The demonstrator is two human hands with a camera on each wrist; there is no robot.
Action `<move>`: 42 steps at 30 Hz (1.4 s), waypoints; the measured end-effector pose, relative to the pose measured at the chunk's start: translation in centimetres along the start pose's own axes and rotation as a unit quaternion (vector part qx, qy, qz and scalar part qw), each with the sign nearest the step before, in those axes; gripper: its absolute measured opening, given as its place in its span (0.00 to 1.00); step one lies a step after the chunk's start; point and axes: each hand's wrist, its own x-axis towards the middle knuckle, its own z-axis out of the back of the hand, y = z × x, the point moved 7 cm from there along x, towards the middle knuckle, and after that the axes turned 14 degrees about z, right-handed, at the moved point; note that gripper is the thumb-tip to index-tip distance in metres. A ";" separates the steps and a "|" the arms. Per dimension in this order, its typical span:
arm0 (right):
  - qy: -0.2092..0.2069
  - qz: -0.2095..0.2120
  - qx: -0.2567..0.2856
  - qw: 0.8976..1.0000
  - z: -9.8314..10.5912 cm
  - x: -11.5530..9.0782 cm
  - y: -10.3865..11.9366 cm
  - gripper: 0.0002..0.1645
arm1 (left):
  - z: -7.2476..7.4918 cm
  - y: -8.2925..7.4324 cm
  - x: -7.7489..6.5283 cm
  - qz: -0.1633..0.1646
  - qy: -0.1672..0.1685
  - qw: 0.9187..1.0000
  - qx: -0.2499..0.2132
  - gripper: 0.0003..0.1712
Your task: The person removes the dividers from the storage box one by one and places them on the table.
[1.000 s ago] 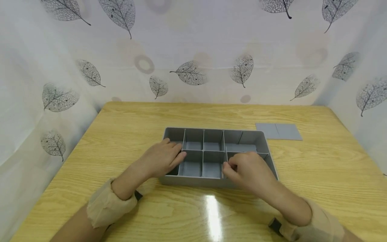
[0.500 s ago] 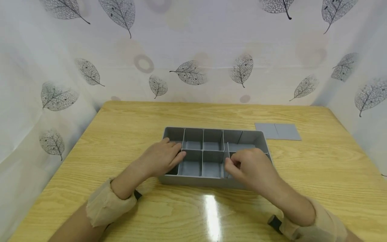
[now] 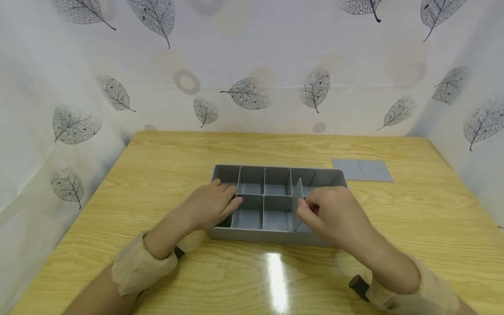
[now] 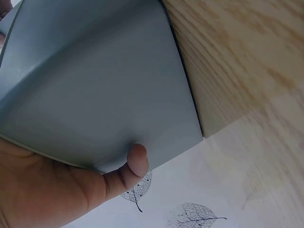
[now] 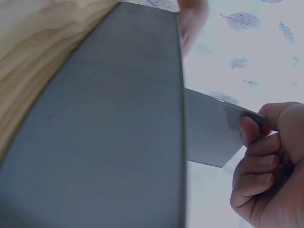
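A grey compartment box (image 3: 252, 235) stands on the table, split into small cells by thin upright dividers. At its left end my left hand (image 3: 204, 205) grips the end wall; in the left wrist view one finger (image 4: 137, 161) lies against the wall's outer face. Between thumb and curled fingers, my right hand (image 3: 334, 214) pinches the edge of a thin grey divider (image 5: 213, 130). This divider stands partly above the box's rim, over the right part. My right hand hides some of the right-hand cells.
Two flat grey plates (image 3: 362, 170) lie side by side on the wooden table (image 3: 177, 151), behind the box's right end. A white curtain (image 3: 267, 48) printed with leaves hangs around the table's back and sides.
My right hand has risen and shifted slightly right, drawing the divider up out of the box. The left hand and the box stay in place.
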 end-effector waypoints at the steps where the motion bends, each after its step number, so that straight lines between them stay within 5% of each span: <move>1: -0.006 0.000 -0.004 1.000 0.3 0.1 0.0 0.26 | 0.0 0.0 0.0 0.000 0.000 1.000 0.000 0.33; 12: -0.093 -0.031 -0.024 0.995 5.3 -0.9 -2.6 0.24 | 0.0 0.0 -0.1 0.009 0.008 1.000 0.000 0.34; 18: -0.137 -0.101 -0.038 0.985 8.1 -2.2 -5.9 0.19 | 0.0 0.1 -0.1 0.013 0.011 1.000 0.000 0.33; 23: -0.133 -0.182 -0.040 0.973 9.4 -3.4 -8.9 0.17 | 0.0 0.0 -0.1 0.011 0.007 1.000 0.000 0.33; 27: -0.093 -0.226 -0.049 0.968 9.5 -4.4 -11.1 0.16 | 0.1 0.0 -0.1 0.007 0.004 1.000 0.000 0.33; 33: 0.024 -0.262 -0.046 0.964 8.5 -5.8 -14.7 0.20 | 0.0 0.0 -0.1 0.016 0.011 1.000 0.000 0.33; 42: 0.175 -0.235 0.016 0.956 4.4 -7.5 -18.0 0.25 | 0.3 0.2 -0.1 0.028 -0.009 0.999 -0.013 0.29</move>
